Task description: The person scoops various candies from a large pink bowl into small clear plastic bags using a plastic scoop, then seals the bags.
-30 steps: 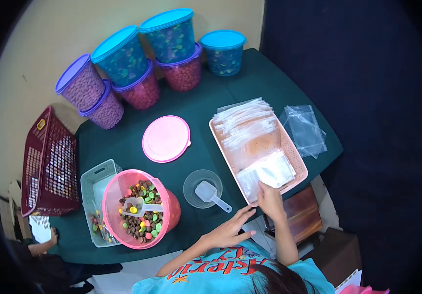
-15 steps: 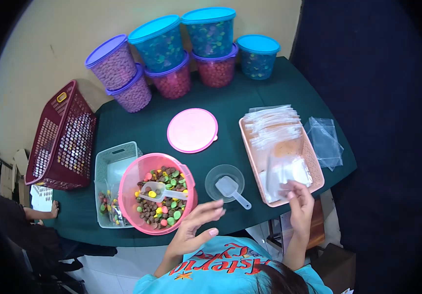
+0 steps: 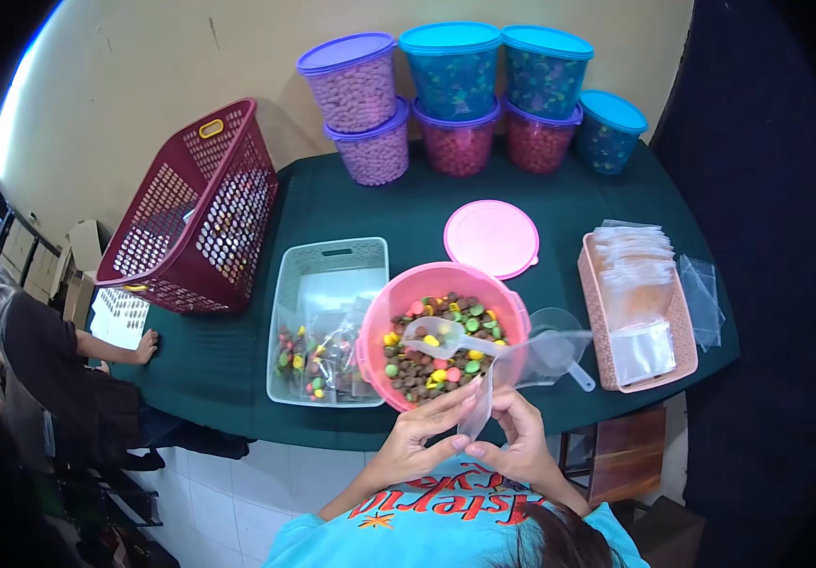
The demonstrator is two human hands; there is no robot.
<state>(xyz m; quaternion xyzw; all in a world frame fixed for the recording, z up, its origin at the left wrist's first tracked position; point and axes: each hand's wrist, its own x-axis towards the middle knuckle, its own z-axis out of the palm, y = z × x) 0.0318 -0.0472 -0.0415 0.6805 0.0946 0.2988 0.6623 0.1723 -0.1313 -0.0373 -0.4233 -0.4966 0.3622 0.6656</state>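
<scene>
Both hands meet at the front edge of the pink tub [image 3: 519, 322], pinching a clear plastic bag [image 3: 480, 402] between them. My left hand [image 3: 424, 437] has its fingers closed on the bag's left side; my right hand [image 3: 519, 437] grips its right side. Inside the tub lie brown, green, yellow and pink candies [image 3: 441, 377], with a clear scoop [image 3: 446, 338] resting on them. Right of the tub, a clear bowl [image 3: 550, 352] with a second scoop [image 3: 580, 377] is partly seen behind the bag. A pink basket [image 3: 685, 355] holds stacked empty bags [image 3: 637, 254].
A pale green basket [image 3: 280, 284] with filled bags [image 3: 332, 355] stands left of the tub. Behind are a pink lid [image 3: 491, 237], stacked lidded tubs [image 3: 451, 76] and a maroon basket [image 3: 238, 218]. Loose bags [image 3: 701, 298] lie far right. Another person's hand [image 3: 147, 346] rests at the table's left edge.
The view has shifted left. My right hand has moved from the pink basket to my left hand, bringing a clear bag. Both hands, apart before, now hold it.
</scene>
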